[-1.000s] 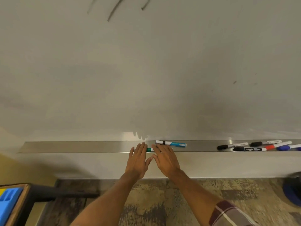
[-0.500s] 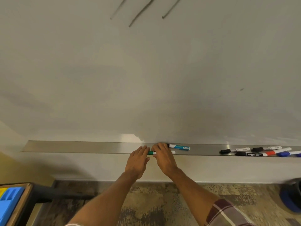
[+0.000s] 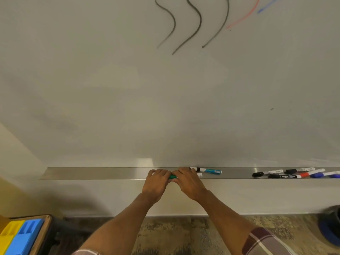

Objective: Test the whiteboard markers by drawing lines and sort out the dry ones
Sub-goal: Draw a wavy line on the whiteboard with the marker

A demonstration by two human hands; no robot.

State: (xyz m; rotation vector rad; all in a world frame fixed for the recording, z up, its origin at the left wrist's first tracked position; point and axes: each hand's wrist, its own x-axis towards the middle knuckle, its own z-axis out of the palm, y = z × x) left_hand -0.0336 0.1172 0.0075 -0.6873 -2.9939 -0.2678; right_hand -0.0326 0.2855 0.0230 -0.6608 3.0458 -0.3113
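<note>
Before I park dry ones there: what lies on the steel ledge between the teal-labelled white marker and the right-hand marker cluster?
Nothing: the head view shows bare steel ledge between the teal-labelled white marker and the right-hand marker cluster.

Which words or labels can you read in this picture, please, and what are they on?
"comin", last letters unsure: black marker in the tray.
Teal marker: label too blurred.
Other markers at right: labels too small.
Green marker: label hidden under the left hand and right hand.
Whiteboard: lines only, no words.
</note>
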